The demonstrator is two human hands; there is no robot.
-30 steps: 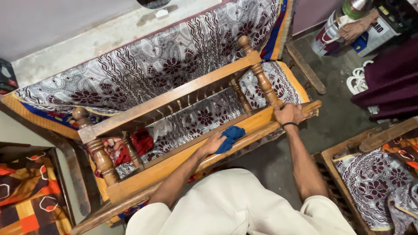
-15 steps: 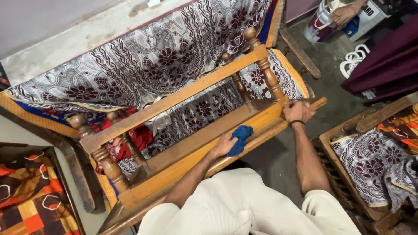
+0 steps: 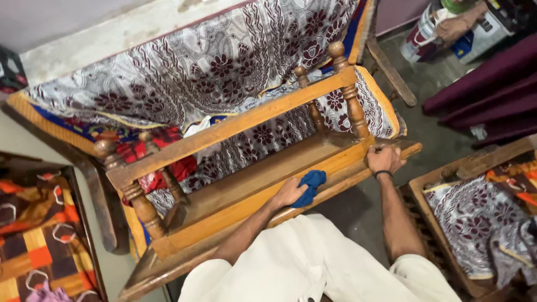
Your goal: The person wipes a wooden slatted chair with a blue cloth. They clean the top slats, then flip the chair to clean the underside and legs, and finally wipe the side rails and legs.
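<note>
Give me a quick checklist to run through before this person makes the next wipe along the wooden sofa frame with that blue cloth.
1. Crumpled blue cloth under the left hand: ok, fingers press it down.
2. Cloth on the flat wooden rail: ok, it rests there.
3. Right hand steadying the frame's end: ok, it grips the rail end.
4. Rail ahead of the cloth free of clutter: ok, bare wood shows.
5. Patterned maroon-and-white cushion cover clear of the rail: ok, it lies behind.
6. Dust left on the wood: cannot tell.
</note>
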